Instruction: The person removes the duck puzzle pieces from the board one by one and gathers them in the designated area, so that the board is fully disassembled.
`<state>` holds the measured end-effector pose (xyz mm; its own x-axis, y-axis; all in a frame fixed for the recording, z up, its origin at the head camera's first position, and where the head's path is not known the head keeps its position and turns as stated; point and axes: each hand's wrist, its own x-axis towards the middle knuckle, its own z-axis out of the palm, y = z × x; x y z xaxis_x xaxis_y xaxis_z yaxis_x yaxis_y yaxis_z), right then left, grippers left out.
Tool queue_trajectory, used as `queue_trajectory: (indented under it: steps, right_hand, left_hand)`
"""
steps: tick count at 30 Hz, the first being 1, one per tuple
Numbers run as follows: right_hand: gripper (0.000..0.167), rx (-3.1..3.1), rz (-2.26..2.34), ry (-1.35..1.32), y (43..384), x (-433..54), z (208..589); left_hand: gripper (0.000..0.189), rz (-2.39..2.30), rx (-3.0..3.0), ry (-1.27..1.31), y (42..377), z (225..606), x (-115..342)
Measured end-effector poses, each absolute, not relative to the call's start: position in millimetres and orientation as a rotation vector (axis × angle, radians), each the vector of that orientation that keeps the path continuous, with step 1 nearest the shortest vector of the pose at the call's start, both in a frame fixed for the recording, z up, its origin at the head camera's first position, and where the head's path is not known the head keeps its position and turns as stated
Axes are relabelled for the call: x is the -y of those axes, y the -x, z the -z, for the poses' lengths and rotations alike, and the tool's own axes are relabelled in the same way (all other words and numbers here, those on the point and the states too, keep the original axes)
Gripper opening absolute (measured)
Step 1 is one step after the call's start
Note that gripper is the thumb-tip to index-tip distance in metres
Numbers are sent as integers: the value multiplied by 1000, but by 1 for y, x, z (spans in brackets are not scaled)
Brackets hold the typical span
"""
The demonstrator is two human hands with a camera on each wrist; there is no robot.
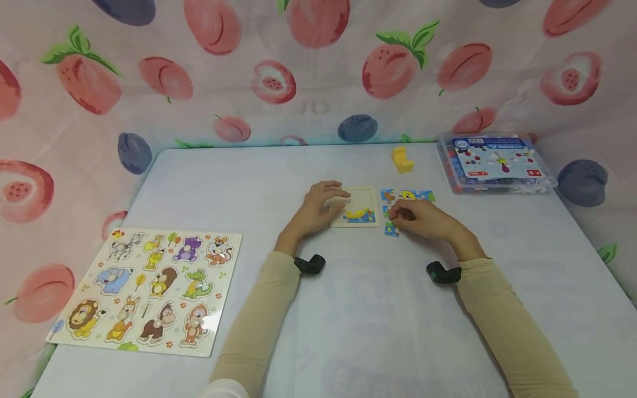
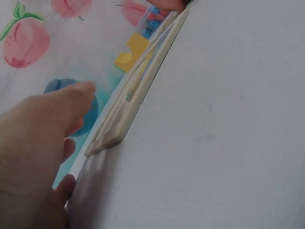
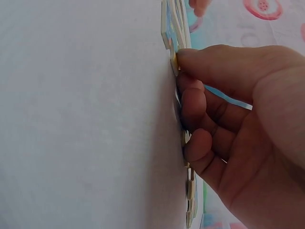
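A small wooden puzzle board point(image 1: 365, 190) lies flat, with a few joined blue-and-yellow pieces point(image 1: 360, 215) along the bottom of its recess. At its left edge, my left hand point(image 1: 318, 209) has relaxed fingers that reach over the rim and hold nothing. Right of the board, my right hand point(image 1: 423, 220) has curled fingers and pinches a jigsaw piece point(image 3: 174, 61) between thumb and fingertips, low over the table. Loose jigsaw pieces point(image 1: 392, 229) lie around those fingertips, some partly hidden by the hand.
An animal peg puzzle point(image 1: 161, 293) lies at the front left. A yellow block point(image 1: 402, 160) stands behind the loose pieces. The clear plastic box point(image 1: 497, 163) with coloured parts sits at the back right. Fruit-patterned cloth point(image 1: 318, 72) hangs along the table's far edge.
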<state>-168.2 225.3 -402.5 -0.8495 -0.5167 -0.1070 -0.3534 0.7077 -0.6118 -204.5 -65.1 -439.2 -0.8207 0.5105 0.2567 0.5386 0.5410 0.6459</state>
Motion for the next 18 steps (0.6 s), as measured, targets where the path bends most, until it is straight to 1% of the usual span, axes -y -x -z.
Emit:
queue_trajectory:
  steps: [5, 8, 11, 15, 18]
  right_hand:
    - [10, -2639, 876, 672, 168, -225, 401]
    - [10, -2640, 875, 644, 167, -225, 400]
    - [14, -2634, 860, 615, 166, -226, 399]
    - [23, -2611, 841, 607, 165, -226, 397]
    - [26, -2596, 842, 622, 164, -224, 395]
  left_hand:
    - [24, 1110, 2694, 669, 207, 441, 67]
    - [26, 1076, 2726, 573, 206, 440, 68]
    - [28, 1055, 2763, 542, 206, 440, 68]
    - [32, 1015, 2794, 546, 205, 440, 68]
    - [32, 993, 2809, 563, 204, 440, 68]
